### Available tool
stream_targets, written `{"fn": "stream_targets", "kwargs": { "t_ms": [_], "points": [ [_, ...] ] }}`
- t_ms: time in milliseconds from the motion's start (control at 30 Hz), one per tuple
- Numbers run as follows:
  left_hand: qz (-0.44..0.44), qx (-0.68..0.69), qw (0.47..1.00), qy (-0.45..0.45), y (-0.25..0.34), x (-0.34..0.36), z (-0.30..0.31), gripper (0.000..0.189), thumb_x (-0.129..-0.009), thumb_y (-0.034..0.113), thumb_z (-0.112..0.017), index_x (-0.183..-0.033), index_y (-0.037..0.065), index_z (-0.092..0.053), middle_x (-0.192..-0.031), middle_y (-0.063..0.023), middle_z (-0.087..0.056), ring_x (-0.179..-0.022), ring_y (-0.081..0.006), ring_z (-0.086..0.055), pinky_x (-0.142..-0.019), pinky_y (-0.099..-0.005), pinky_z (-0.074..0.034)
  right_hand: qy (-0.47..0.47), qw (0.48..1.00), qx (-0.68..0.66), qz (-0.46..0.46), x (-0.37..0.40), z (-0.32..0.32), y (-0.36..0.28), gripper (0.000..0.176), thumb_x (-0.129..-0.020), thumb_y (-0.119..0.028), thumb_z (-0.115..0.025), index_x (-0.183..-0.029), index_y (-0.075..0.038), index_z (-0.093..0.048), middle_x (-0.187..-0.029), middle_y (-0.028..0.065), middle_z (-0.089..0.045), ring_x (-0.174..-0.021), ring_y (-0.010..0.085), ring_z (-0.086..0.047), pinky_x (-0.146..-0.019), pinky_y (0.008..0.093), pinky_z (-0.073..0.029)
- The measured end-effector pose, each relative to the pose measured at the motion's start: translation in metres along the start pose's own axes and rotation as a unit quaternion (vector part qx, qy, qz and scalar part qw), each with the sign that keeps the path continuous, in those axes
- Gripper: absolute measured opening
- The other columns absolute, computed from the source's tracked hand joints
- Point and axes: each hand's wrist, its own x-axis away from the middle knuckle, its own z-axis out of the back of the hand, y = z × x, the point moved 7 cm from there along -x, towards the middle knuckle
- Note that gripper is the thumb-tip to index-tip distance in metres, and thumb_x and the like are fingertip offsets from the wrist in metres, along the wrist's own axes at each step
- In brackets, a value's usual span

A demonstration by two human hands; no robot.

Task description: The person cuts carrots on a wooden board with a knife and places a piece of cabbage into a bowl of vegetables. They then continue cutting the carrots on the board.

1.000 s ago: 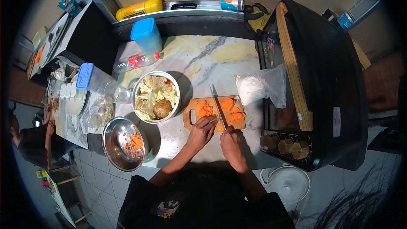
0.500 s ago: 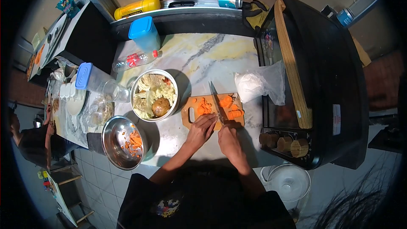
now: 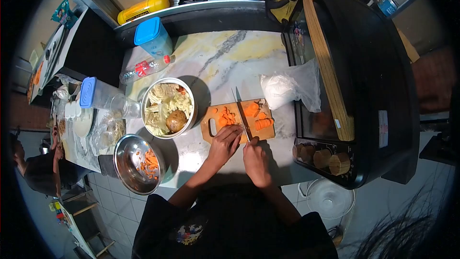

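Far left, near the counter edge: a round steel bowl (image 3: 127,160), shiny and dented-looking, with orange scraps in its bottom. Just beyond it is a second steel bowl (image 3: 143,108) with pale, crinkled cabbage leaves and one rough brown potato (image 3: 176,121).

Centre: a small wooden cutting board (image 3: 266,134) with a handle hole lies flat on the veined marble counter (image 3: 225,62). The left hand (image 3: 224,143) rests on the board's near edge, fingers curled under, beside the blade. Whether a carrot piece sits beneath them cannot be told. Thin round carrot slices (image 3: 227,116) are heaped just beyond its knuckles.

The knife (image 3: 241,112), a narrow steel blade, lies across the board with its tip pointing away. The right hand (image 3: 255,158) is clenched around the handle at the board's near edge. To its right sit thicker uncut carrot chunks (image 3: 263,123), cylindrical and smooth.

Judgement: a clean cut calls for tucked fingertips, knuckles guiding the blade's flat, the tip kept low and even slice thickness. Round carrot rolls easily.

Right: a crumpled clear plastic bag (image 3: 287,91) holding something white, then a black appliance (image 3: 373,91) with wooden knobs.
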Motion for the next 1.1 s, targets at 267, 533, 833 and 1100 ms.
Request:
{"fn": "stream_targets", "kwargs": {
  "t_ms": [267,533,833,1100],
  "points": [
    [0.001,-0.036,0.999,-0.036,0.002,0.002,0.001,0.029,-0.079,-0.002,-0.065,-0.108,-0.003,-0.065,-0.110,-0.0140,-0.063,-0.103,-0.0330,-0.057,-0.088,-0.0391,-0.049,-0.036,0.994,-0.099,-0.021,-0.003,0.017,0.003,0.024,-0.097,-0.020,-0.048,-0.096,0.005,-0.048,-0.073,0.0282,-0.062,-0.073,0.0474,-0.062,-0.062,0.0537,-0.050],
    [0.026,-0.031,0.999,-0.028,-0.003,0.010,-0.003,0.040,-0.077,-0.003,-0.064,-0.117,0.000,-0.063,-0.111,-0.0162,-0.060,-0.100,-0.0336,-0.057,-0.086,-0.0401,-0.050,-0.089,0.990,-0.111,0.005,-0.010,0.023,0.003,0.021,-0.095,-0.017,-0.051,-0.093,0.003,-0.057,-0.080,0.0298,-0.063,-0.079,0.0496,-0.061,-0.067,0.0550,-0.049],
    [0.014,-0.048,0.998,-0.040,-0.004,0.010,-0.003,0.039,-0.077,-0.002,-0.065,-0.115,0.001,-0.064,-0.105,-0.0145,-0.061,-0.092,-0.0308,-0.059,-0.080,-0.0383,-0.051,-0.104,0.988,-0.107,-0.039,-0.006,0.018,-0.001,0.022,-0.096,-0.019,-0.049,-0.094,0.002,-0.057,-0.084,0.0309,-0.062,-0.082,0.0492,-0.060,-0.073,0.0564,-0.048],
    [0.015,-0.036,0.999,-0.036,-0.004,0.007,-0.002,0.038,-0.077,-0.002,-0.064,-0.115,0.000,-0.065,-0.100,-0.0137,-0.061,-0.092,-0.0306,-0.060,-0.080,-0.0385,-0.051,-0.026,0.998,-0.038,-0.040,0.001,-0.007,0.007,0.026,-0.098,-0.020,-0.047,-0.096,0.006,-0.046,-0.064,0.0245,-0.061,-0.064,0.0424,-0.064,-0.053,0.0484,-0.052]
  ]
}}
